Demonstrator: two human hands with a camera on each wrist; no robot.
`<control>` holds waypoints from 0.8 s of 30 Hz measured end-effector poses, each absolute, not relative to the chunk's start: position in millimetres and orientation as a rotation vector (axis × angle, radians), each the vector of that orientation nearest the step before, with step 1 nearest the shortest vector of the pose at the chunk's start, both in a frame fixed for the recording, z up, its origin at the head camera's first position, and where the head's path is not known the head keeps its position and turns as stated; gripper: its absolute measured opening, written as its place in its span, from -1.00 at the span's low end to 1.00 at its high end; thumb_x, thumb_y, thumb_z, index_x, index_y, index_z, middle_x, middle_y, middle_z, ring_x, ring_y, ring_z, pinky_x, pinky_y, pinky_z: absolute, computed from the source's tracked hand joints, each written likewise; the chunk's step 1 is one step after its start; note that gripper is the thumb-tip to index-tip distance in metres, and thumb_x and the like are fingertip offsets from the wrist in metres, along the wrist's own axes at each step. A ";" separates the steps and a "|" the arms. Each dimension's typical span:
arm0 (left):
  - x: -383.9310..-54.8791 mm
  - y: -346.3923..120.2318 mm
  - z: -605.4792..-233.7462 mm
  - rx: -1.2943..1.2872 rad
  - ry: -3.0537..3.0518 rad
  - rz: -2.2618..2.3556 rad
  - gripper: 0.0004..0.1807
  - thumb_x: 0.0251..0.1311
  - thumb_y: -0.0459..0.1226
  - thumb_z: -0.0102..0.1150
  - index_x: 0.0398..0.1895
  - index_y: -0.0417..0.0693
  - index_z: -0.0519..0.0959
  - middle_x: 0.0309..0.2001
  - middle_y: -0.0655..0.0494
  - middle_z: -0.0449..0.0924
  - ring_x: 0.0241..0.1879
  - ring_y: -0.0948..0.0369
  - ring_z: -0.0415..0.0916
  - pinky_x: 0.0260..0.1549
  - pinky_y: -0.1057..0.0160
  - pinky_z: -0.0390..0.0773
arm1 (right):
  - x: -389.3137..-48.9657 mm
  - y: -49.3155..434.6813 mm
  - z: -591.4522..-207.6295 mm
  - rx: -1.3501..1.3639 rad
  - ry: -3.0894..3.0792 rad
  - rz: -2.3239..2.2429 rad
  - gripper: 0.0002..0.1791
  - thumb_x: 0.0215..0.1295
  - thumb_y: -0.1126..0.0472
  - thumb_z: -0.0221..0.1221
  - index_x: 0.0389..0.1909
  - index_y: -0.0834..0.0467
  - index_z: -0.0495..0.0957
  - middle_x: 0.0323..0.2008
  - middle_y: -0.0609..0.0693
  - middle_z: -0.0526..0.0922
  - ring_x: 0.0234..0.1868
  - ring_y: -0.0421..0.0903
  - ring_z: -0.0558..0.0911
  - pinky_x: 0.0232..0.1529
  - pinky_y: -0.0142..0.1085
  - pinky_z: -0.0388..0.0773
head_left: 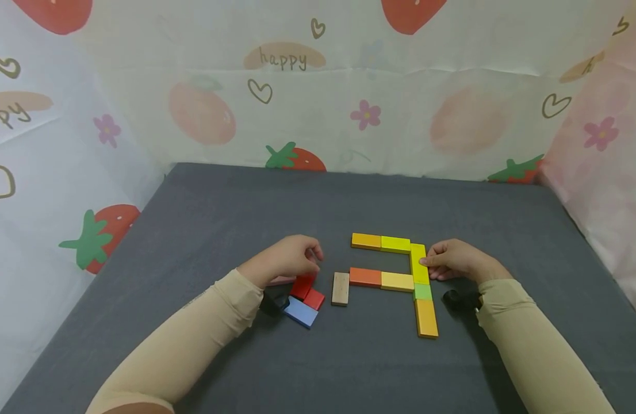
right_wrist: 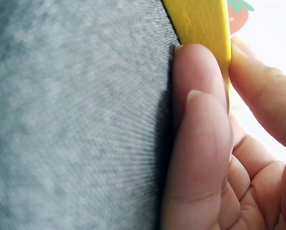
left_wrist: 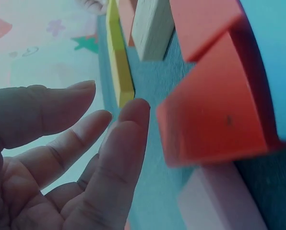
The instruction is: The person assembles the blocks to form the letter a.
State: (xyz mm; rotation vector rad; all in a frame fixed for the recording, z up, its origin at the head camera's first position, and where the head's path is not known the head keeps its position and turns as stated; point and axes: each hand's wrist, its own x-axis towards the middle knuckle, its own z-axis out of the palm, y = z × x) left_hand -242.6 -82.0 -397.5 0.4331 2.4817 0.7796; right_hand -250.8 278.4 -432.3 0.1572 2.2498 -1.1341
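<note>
My left hand (head_left: 292, 256) hovers over a small cluster at left, its fingers loosely bent and nothing between them. Below it lie a red block (head_left: 301, 286), a smaller red block (head_left: 314, 299), a blue block (head_left: 301, 312) and a pale pink block (left_wrist: 220, 201), partly hidden by the hand in the head view. At right, my right hand (head_left: 460, 259) holds the edge of a long yellow block (head_left: 418, 264), thumb on top and fingertips along its side. That block lies flat in a row with a light green block (head_left: 422, 291) and an orange-yellow block (head_left: 426, 319).
Two rows extend left from the column: an orange-yellow block (head_left: 366, 241) with a yellow-green block (head_left: 395, 245), and an orange block (head_left: 365, 277) with a light yellow block (head_left: 397, 281). A plain wooden block (head_left: 340, 289) abuts the lower row. Dark grey cloth (head_left: 245, 201) covers the table.
</note>
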 end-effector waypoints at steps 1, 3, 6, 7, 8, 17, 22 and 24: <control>-242.4 -84.8 -396.9 0.436 2.484 0.788 -0.83 0.20 -0.31 0.25 -0.13 -0.04 0.59 -0.31 0.07 0.60 -0.34 0.18 0.52 -0.33 0.29 0.54 | -250.5 278.0 -432.0 0.156 2.250 -1.133 -0.77 0.33 0.05 0.22 -0.42 0.12 0.56 -0.57 -0.12 0.61 -0.51 -0.25 0.59 -0.37 -0.40 0.59; -242.0 -90.6 -396.9 0.436 2.490 0.814 -0.82 0.19 -0.32 0.24 -0.13 -0.07 0.59 -0.32 0.06 0.61 -0.35 0.18 0.51 -0.32 0.28 0.53 | -249.9 277.2 -431.7 0.159 2.251 -1.133 -0.77 0.33 0.05 0.22 -0.42 0.12 0.56 -0.58 -0.13 0.60 -0.51 -0.25 0.59 -0.37 -0.40 0.59; -241.1 -99.7 -397.1 0.455 2.519 0.811 -0.81 0.18 -0.32 0.25 -0.13 -0.09 0.59 -0.34 0.05 0.60 -0.35 0.19 0.49 -0.31 0.28 0.50 | -249.4 276.5 -432.0 0.170 2.248 -1.138 -0.77 0.33 0.06 0.21 -0.43 0.12 0.56 -0.58 -0.12 0.60 -0.52 -0.25 0.59 -0.37 -0.40 0.59; -240.5 -102.9 -397.0 0.454 2.528 0.807 -0.80 0.18 -0.33 0.25 -0.13 -0.10 0.59 -0.33 0.05 0.59 -0.34 0.19 0.49 -0.30 0.27 0.50 | -249.3 276.5 -432.2 0.166 2.247 -1.138 -0.77 0.34 0.06 0.21 -0.43 0.12 0.56 -0.58 -0.12 0.60 -0.51 -0.25 0.59 -0.37 -0.40 0.59; -240.1 -106.1 -397.1 0.452 2.537 0.802 -0.80 0.18 -0.33 0.25 -0.12 -0.10 0.59 -0.32 0.05 0.59 -0.33 0.19 0.48 -0.29 0.27 0.49 | -249.4 276.6 -432.7 0.171 2.247 -1.138 -0.77 0.34 0.06 0.21 -0.43 0.12 0.57 -0.58 -0.12 0.61 -0.51 -0.24 0.59 -0.37 -0.40 0.59; -234.9 -137.8 -397.7 0.376 2.567 0.817 -0.75 0.20 -0.33 0.24 -0.05 -0.15 0.58 -0.19 -0.01 0.61 -0.19 0.14 0.50 -0.22 0.22 0.53 | -250.0 277.5 -432.3 0.160 2.248 -1.143 -0.77 0.33 0.06 0.22 -0.44 0.11 0.54 -0.58 -0.12 0.60 -0.51 -0.24 0.59 -0.37 -0.40 0.59; -233.2 -147.0 -400.8 0.363 2.571 0.806 -0.73 0.18 -0.31 0.27 -0.05 -0.17 0.59 -0.21 0.00 0.61 -0.20 0.14 0.50 -0.23 0.24 0.53 | -250.0 277.3 -430.8 0.157 2.245 -1.142 -0.77 0.32 0.06 0.22 -0.44 0.11 0.55 -0.57 -0.12 0.60 -0.50 -0.24 0.59 -0.37 -0.40 0.59; -232.8 -148.4 -401.9 0.358 2.574 0.796 -0.73 0.17 -0.30 0.28 -0.05 -0.17 0.60 -0.22 0.01 0.60 -0.21 0.14 0.49 -0.22 0.23 0.53 | -250.1 277.2 -430.6 0.162 2.245 -1.141 -0.77 0.33 0.06 0.22 -0.43 0.11 0.56 -0.57 -0.12 0.60 -0.50 -0.24 0.59 -0.37 -0.40 0.59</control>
